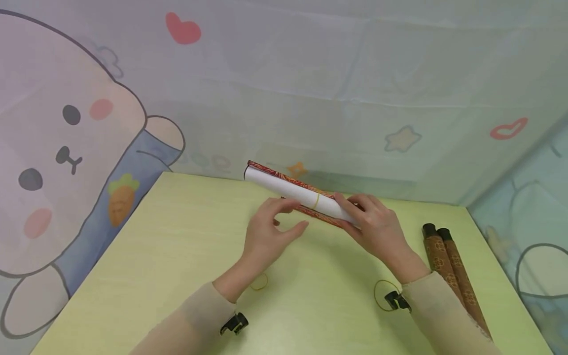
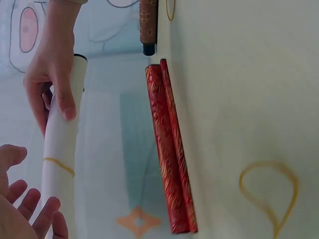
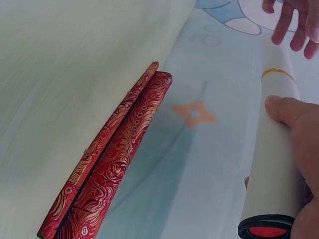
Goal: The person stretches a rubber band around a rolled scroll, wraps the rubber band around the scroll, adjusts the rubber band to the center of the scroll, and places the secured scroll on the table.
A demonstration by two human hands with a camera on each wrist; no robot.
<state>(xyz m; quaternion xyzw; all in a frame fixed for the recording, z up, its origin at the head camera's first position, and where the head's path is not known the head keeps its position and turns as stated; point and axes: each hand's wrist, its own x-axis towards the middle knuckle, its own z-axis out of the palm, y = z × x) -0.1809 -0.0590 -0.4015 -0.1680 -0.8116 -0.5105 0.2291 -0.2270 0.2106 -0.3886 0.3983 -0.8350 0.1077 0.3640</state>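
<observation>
Beige sleeves (image 1: 191, 315) reach in over the pale yellow-green table (image 1: 177, 241). The right hand (image 1: 379, 227) grips a white roll (image 1: 284, 187) near its black-rimmed end, holding it up off the tabletop — a yellow rubber band (image 3: 279, 71) circles it. The left hand (image 1: 266, 234), fingers loosely bent and grasping nothing, is close beside the roll; whether it touches is unclear. Beyond lie two red-and-gold patterned lengths (image 2: 164, 149), side by side. Two brown flower-patterned rolls (image 1: 439, 254) rest at the right.

Table (image 1: 199, 236), brown rolls (image 1: 440, 254), red case (image 3: 115, 164), bands (image 2: 296, 188)
</observation>
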